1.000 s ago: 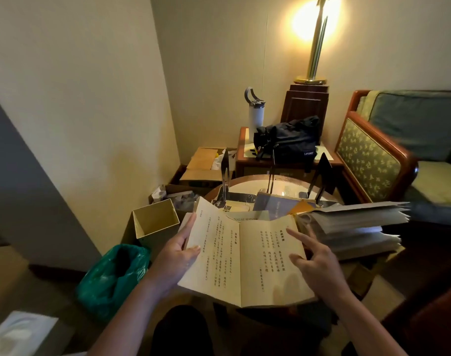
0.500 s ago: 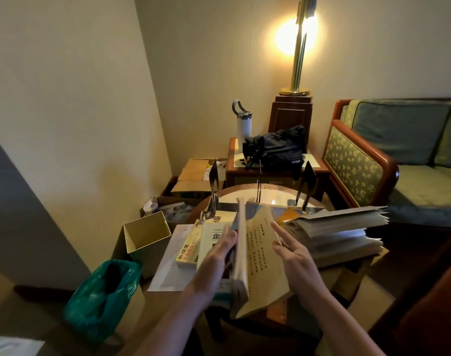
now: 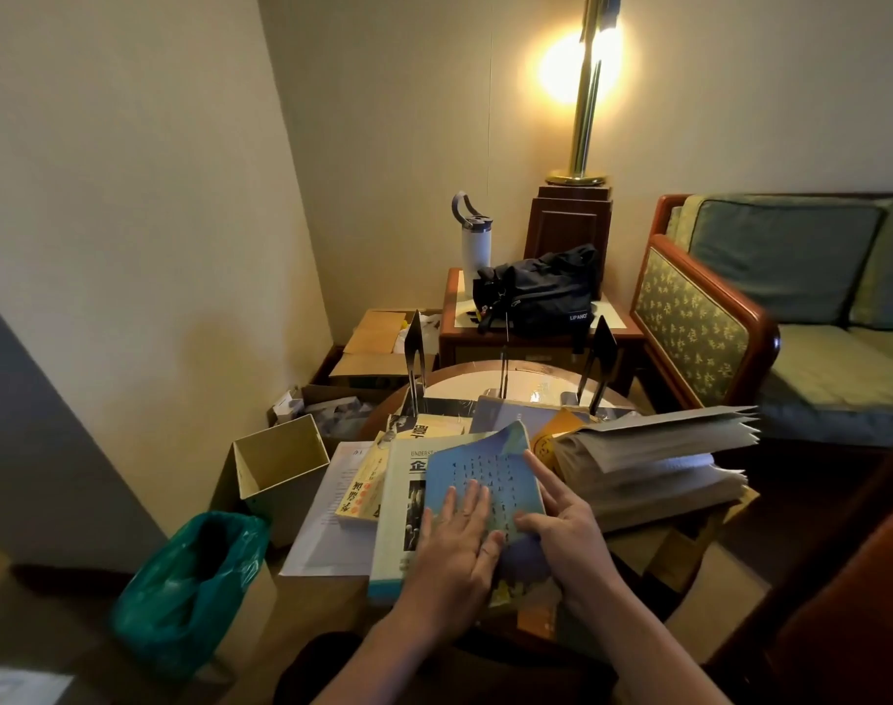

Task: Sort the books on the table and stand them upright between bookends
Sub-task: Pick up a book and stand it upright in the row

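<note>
Here, blue book (image 3: 485,475) flat under left grip (image 3: 454,549); right grip (image 3: 571,534) alongside

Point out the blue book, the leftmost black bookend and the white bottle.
blue book (image 3: 485,468): head view, upper cover.
leftmost black bookend (image 3: 414,348): head view, its upright blade.
white bottle (image 3: 475,251): head view, its white body.

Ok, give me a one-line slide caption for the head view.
Left hand and right hand rest on a blue book atop the pile; bookends stand behind on the table, no book upright.
</note>
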`<state>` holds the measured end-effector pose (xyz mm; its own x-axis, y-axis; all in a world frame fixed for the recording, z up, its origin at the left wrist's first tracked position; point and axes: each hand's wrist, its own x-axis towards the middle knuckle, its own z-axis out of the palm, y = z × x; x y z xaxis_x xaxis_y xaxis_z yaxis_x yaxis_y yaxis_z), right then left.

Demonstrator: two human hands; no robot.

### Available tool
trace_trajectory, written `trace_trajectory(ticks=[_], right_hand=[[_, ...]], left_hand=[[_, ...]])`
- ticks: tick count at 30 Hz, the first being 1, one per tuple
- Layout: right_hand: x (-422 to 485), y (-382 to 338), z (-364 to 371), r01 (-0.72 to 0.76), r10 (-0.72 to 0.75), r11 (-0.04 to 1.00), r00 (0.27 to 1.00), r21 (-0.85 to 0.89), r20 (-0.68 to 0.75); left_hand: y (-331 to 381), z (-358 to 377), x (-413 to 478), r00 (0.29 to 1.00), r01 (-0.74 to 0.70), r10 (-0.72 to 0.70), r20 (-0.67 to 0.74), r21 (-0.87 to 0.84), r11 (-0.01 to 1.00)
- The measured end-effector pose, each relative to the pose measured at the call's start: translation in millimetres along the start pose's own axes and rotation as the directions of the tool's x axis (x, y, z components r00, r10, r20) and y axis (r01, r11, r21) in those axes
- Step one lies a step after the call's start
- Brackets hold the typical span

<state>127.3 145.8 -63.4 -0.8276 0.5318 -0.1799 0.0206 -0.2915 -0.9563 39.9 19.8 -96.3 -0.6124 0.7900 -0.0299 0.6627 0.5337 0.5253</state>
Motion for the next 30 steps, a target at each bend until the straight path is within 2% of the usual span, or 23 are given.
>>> trace_trajectory(ticks=[2,4,5,7,10,12,17,25,30], right_hand=[[9.2,9.1,8.7,0.031,-0.029,0.995,0.999,-0.097,0.022],[19.2,17.4,16.6,0.137,-0.132,0.907,0.990,-0.398,0.040],[24.2,20.0,20.2,0.176,-0.173,0.802,0.983,-0.571,0.061],[31.6,25.9,25.8,0.225,-0.202,0.516,0.970,-0.826,0.138],[37.1,36.2,29.2,0.303,-0.128,0.139,0.950,-0.943,0.286],[40.7,44.6,27.6,0.318,-0.085,0.020,0.945,-0.948,0.316],[48.7,51.3,20.6,0.336,-0.060,-0.083,0.938,-0.938,0.341],[57.1,55.0,20.0,0.308,-0.074,-0.024,0.948,-0.951,0.309],[70.3,57.2,29.2,0.234,-0.114,-0.042,0.965,-0.971,0.238]], left_hand=[[-14.1,-3.5,3.1,0.999,0.034,-0.032,-0.023,0.084,0.996],[-30.4,-6.1,5.7,0.998,0.071,-0.069,-0.016,0.188,0.980],[-36.3,-7.9,6.2,0.997,0.079,-0.077,-0.016,0.223,0.972],[-43.3,-9.7,6.5,0.997,0.077,-0.076,-0.016,0.254,0.964],[-45.4,-11.7,7.5,0.998,0.061,-0.053,-0.040,0.237,0.969],[-46.3,-12.6,10.9,0.997,0.064,-0.053,-0.051,0.245,0.967],[-51.7,-18.1,33.6,0.997,0.080,-0.082,-0.010,0.350,0.933],[-61.8,-16.7,71.8,0.997,0.073,-0.074,-0.012,0.381,0.922],[-67.2,-16.5,70.0,0.999,0.037,-0.039,-0.001,0.339,0.940]])
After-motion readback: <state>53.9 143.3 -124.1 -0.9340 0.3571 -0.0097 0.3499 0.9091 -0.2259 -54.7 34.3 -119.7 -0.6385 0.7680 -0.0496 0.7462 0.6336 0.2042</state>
